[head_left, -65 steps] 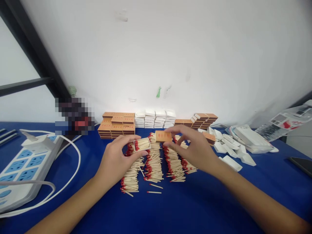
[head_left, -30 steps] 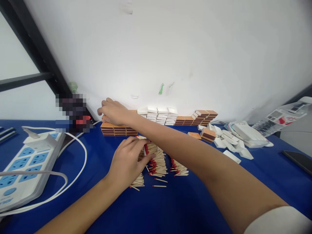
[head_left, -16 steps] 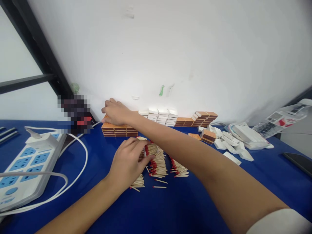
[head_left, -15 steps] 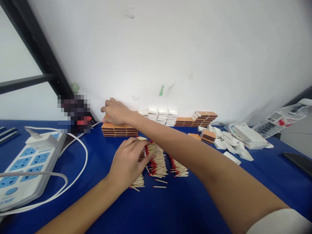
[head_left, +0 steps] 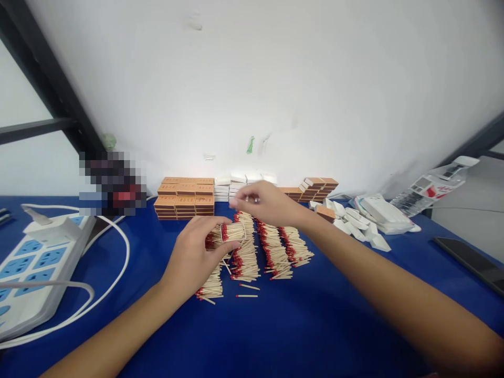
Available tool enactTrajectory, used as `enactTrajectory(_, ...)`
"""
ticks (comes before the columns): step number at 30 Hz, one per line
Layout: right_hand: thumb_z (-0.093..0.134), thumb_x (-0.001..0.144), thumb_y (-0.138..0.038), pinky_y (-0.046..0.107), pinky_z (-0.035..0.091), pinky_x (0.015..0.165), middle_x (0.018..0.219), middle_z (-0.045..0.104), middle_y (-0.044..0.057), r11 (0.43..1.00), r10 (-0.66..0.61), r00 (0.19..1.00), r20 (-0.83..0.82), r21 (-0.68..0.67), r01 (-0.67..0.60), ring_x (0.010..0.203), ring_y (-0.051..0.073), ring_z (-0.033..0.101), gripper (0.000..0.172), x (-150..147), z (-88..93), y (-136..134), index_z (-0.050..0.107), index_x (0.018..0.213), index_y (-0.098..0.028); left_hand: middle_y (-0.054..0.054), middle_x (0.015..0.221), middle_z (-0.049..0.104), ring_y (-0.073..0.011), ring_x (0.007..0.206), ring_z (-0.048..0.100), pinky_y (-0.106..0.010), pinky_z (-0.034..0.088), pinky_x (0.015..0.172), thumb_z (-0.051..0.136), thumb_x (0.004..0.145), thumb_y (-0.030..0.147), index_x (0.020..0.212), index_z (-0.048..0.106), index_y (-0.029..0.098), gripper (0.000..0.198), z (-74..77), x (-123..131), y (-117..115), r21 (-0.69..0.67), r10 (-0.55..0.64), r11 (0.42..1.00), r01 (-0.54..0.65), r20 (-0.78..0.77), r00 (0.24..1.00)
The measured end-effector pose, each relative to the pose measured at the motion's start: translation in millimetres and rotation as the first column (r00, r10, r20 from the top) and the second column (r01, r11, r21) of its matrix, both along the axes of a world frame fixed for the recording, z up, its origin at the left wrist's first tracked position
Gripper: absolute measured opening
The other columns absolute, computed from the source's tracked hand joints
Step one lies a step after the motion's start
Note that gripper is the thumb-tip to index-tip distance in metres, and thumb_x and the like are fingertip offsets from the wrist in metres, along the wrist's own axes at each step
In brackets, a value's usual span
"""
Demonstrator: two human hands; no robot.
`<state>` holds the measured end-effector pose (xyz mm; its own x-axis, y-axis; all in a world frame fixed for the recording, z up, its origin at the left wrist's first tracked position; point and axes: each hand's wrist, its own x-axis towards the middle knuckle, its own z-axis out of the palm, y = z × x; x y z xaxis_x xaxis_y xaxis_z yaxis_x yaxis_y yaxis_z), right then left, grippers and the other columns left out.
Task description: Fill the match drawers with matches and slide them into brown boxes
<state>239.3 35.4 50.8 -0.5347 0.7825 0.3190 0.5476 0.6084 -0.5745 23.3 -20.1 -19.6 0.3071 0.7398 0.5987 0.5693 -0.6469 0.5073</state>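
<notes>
My left hand [head_left: 192, 249] grips a small white matchbox tray [head_left: 238, 231] packed with red-headed matches, thumb and fingers on its sides. Above the match piles hovers my right hand [head_left: 268, 203], its fingers bent with a small gap between them and nothing visible in them. Below and beside the tray, loose matches [head_left: 246, 260] lie in several rows on the blue table [head_left: 283, 331]. Stacked orange matchboxes [head_left: 184, 201] stand against the wall at the left, with white trays [head_left: 236, 181] stacked beside them, partly behind my right hand.
More matchboxes [head_left: 321, 186] are stacked at the right by the wall. Loose white trays [head_left: 356, 220] lie heaped in front of them, near a clear plastic package [head_left: 433, 186]. A dark phone-like slab [head_left: 468, 260] lies at far right. At left sit a power strip [head_left: 39, 278] and white cables [head_left: 126, 252].
My right hand has left the orange matchbox stack and moved right, over the matches. My left hand still holds the filled tray. The view has shifted slightly.
</notes>
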Motion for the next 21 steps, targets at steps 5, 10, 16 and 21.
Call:
enactTrajectory(5,0.061,0.099,-0.056,0.031,0.034,0.061,0.066,0.052,-0.002,0.952,-0.009,0.996,-0.094,-0.304,-0.02,0.064,0.014,0.041,0.043,35.2,-34.3,-39.4,0.069,0.076,-0.021,-0.002,0.113,0.076,-0.0229,0.107,0.067,-0.036,0.055,0.092,0.085,0.086,0.039,0.12,0.072,0.027,0.039,-1.9,7.8,-1.3,-0.02,-0.117,0.993,0.118,0.028,0.993)
enactTrajectory(10,0.067,0.094,-0.061,0.031,0.035,0.061,0.067,0.053,-0.001,0.91,-0.033,0.983,-0.181,-0.413,-0.045,0.064,0.014,0.041,0.045,39.6,-41.8,-50.3,0.069,0.074,-0.02,-0.002,0.118,0.075,-0.024,0.115,0.066,-0.039,0.055,0.098,0.084,0.088,0.04,0.124,0.071,0.031,0.04,-3.1,14.1,-5.0,-0.027,-0.132,0.991,0.132,0.001,0.991)
enactTrajectory(16,0.067,0.093,-0.062,0.03,0.033,0.06,0.069,0.053,-0.001,0.902,-0.15,0.973,-0.178,-0.428,0.061,0.065,0.014,0.042,0.046,66.0,-43.3,-40.3,0.07,0.074,-0.02,-0.005,0.123,0.074,-0.0258,0.119,0.064,-0.045,0.053,0.104,0.081,0.091,0.042,0.13,0.067,0.028,0.044,-5.1,11.0,-6.5,0.07,-0.104,0.992,0.107,-0.051,0.993)
enactTrajectory(21,0.068,0.088,-0.069,0.03,0.034,0.06,0.072,0.06,0.0,0.885,-0.252,0.956,-0.147,-0.434,0.166,0.066,0.014,0.045,0.052,91.0,-45.5,-35.3,0.074,0.079,-0.019,-0.007,0.124,0.073,-0.0265,0.122,0.064,-0.045,0.053,0.105,0.078,0.094,0.036,0.124,0.068,0.026,0.034,-7.3,9.4,-7.4,0.107,-0.096,0.989,0.106,-0.098,0.991)
